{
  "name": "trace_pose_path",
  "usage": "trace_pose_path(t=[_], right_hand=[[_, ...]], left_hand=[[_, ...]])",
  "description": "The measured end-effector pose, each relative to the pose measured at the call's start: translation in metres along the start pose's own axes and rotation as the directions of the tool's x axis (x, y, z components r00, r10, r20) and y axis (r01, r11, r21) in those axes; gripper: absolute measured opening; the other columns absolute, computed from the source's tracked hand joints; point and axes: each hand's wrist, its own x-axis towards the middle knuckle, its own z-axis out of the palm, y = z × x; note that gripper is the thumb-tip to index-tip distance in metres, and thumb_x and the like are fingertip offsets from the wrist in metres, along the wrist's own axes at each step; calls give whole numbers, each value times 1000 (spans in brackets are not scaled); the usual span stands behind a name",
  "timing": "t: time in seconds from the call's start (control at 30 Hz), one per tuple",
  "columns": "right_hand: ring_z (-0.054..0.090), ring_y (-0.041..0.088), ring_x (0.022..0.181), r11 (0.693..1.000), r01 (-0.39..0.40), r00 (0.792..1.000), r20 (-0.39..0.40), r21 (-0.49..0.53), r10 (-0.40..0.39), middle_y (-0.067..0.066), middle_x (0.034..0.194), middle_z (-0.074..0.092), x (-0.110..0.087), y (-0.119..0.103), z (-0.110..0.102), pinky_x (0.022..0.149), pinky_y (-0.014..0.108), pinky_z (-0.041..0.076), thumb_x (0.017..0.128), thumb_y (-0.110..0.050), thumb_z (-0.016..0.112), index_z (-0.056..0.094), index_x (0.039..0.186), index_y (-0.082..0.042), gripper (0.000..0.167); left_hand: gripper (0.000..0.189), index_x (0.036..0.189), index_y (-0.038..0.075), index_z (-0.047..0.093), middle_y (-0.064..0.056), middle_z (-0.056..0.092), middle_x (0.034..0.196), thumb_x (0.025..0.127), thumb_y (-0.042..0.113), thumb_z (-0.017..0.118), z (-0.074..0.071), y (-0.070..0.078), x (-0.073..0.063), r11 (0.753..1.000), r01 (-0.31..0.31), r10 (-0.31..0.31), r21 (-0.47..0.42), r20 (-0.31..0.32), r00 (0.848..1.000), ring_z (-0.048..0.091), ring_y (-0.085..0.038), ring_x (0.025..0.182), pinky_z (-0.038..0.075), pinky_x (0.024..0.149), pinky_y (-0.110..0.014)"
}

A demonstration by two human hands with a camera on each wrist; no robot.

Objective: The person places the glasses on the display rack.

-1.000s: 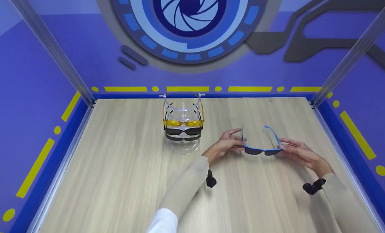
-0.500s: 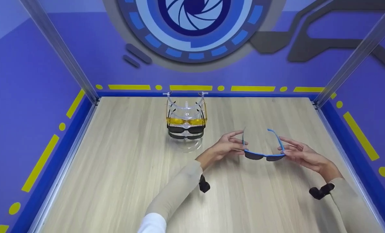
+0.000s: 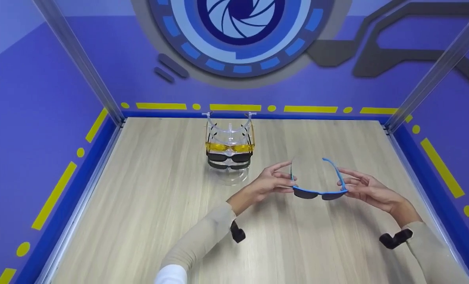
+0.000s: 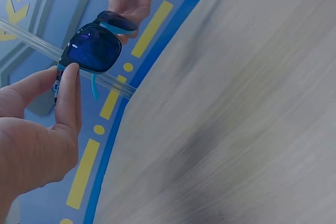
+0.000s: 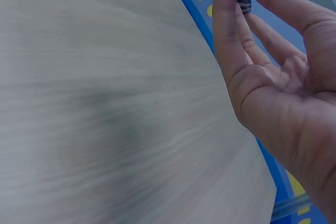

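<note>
Between the two hands, above the table, hangs a pair of blue sunglasses (image 3: 319,193) with dark lenses and both temples unfolded toward the back wall. The left hand (image 3: 270,183) pinches the frame at its left hinge. At the opposite hinge the right hand (image 3: 370,191) pinches it between thumb and fingers. In the left wrist view the sunglasses (image 4: 94,48) show dark bluish lenses and a light blue inner side, with the left hand (image 4: 44,135) at the near corner. Only a lens edge and a patterned temple part show beside the right hand (image 5: 278,66) in the right wrist view.
A clear display stand (image 3: 230,130) stands at the table's back, left of the hands. It bears yellow-tinted glasses (image 3: 229,148), black sunglasses (image 3: 229,157) and another dark pair (image 3: 228,166) below. Blue walls with metal corner posts (image 3: 80,59) enclose the wooden table (image 3: 147,197).
Both hands have drawn the blue sunglasses slightly nearer to the person. The camera view has shifted a little, so the stand appears further right.
</note>
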Motion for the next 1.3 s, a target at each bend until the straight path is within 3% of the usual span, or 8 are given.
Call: trace_pose_path(t=[0.17,0.37,0.53,0.7,0.93,1.3], right_hand=[[63,19,129,999,-9,999,-39,-42,8,7,137,65,2,-5,14,109,33,53,104,14,32,24,163,-11,64],[65,17,126,994,-19,996,-88,-112,9,4,132,67,7,-9,28,109,34,53,104,13,37,23,163,-11,65],[65,17,125,990,-6,995,-103,-141,-9,3,131,67,11,-14,38,109,32,53,104,12,37,25,162,-12,64],[65,18,125,995,34,994,-103,-90,-43,6,132,68,13,-19,50,109,33,53,104,13,36,33,160,-13,62],[70,15,117,999,31,980,-195,10,-28,5,124,72,22,-25,77,105,29,55,105,10,37,49,150,-17,53],[72,14,111,998,46,970,-241,51,-32,5,119,73,43,-36,107,100,27,57,105,9,39,52,146,-18,50]], left_hand=[[74,153,20,46,-14,73,119,89,-8,71,0,8,-11,1000,4,-4,-3,-2,1000,75,-19,95,64,87,-37],[75,155,15,43,-5,72,105,90,-9,70,-1,17,-22,999,-45,45,26,11,999,75,-18,91,64,84,-35],[77,158,13,38,-3,70,104,90,-9,69,-1,27,-32,998,-55,54,40,18,998,75,-15,89,64,83,-33],[77,158,13,38,-3,71,105,91,-8,69,-1,39,-41,997,-59,58,48,23,998,75,-16,92,64,85,-34],[71,156,13,41,-6,70,108,93,-6,67,-6,60,-59,995,-54,51,78,37,998,74,-20,105,63,90,-37],[72,157,12,39,0,71,101,93,-7,66,-17,88,-81,995,-84,81,58,49,996,73,-14,104,63,92,-37]])
